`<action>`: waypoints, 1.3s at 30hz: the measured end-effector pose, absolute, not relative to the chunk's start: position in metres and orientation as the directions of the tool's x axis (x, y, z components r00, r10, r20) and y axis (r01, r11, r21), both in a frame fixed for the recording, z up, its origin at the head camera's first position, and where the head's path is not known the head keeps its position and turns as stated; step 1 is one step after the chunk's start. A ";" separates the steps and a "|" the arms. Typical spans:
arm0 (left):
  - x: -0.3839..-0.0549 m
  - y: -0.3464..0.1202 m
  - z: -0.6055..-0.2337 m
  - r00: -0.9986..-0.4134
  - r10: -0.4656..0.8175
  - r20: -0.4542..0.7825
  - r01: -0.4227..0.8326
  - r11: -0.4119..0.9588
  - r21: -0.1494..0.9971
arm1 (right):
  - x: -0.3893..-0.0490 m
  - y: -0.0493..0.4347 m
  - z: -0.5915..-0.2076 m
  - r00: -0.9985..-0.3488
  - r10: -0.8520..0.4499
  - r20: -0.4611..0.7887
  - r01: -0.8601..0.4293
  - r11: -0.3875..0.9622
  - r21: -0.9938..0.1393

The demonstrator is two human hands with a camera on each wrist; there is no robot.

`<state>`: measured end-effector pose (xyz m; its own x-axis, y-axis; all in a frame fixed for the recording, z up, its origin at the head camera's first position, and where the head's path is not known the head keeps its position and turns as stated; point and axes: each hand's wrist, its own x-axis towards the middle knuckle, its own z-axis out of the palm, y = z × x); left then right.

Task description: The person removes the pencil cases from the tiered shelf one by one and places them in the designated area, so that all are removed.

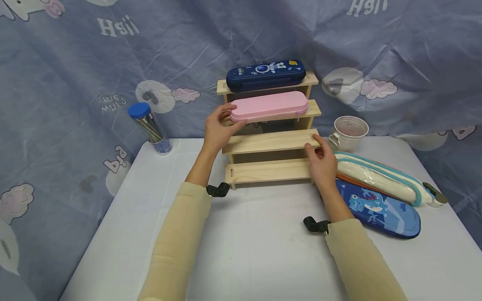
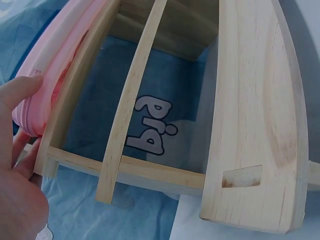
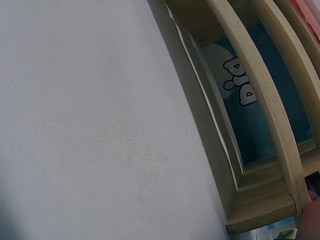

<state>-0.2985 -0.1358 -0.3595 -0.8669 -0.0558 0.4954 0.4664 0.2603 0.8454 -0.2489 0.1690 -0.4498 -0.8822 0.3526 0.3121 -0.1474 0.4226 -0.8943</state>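
A pink pencil case (image 1: 269, 104) lies lengthwise on the second board from the top of a stepped wooden rack (image 1: 267, 170). My left hand (image 1: 220, 127) holds the case at its left end, the thumb along the front and the fingers over the end. In the left wrist view, that hand's fingertips also reach the end of the board under the pink case. My right hand (image 1: 324, 163) grips the right end of the third board, thumb at its front edge and a finger on top. A dark blue space-print pencil case (image 1: 265, 76) rests on the top board.
Right of the rack lie a blue dinosaur pencil case (image 1: 380, 209) and a cream pouch with teal trim (image 1: 376, 177). Behind them stands a white cup (image 1: 348, 133). A blue-lidded clear tube of sticks (image 1: 150, 129) stands at the table's back left. A printed curtain (image 1: 180, 50) hangs behind.
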 end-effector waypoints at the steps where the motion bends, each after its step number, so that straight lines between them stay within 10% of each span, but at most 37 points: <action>1: -0.298 -0.136 -0.359 -0.864 -0.054 0.500 0.472 0.256 0.843 | -0.249 0.170 -0.450 -0.882 0.352 0.315 -0.150 0.424 -0.893; 39: -0.259 -0.150 -0.332 -0.825 -0.078 0.560 0.548 0.132 0.826 | -0.249 0.170 -0.453 -0.881 0.352 0.316 -0.154 0.418 -0.895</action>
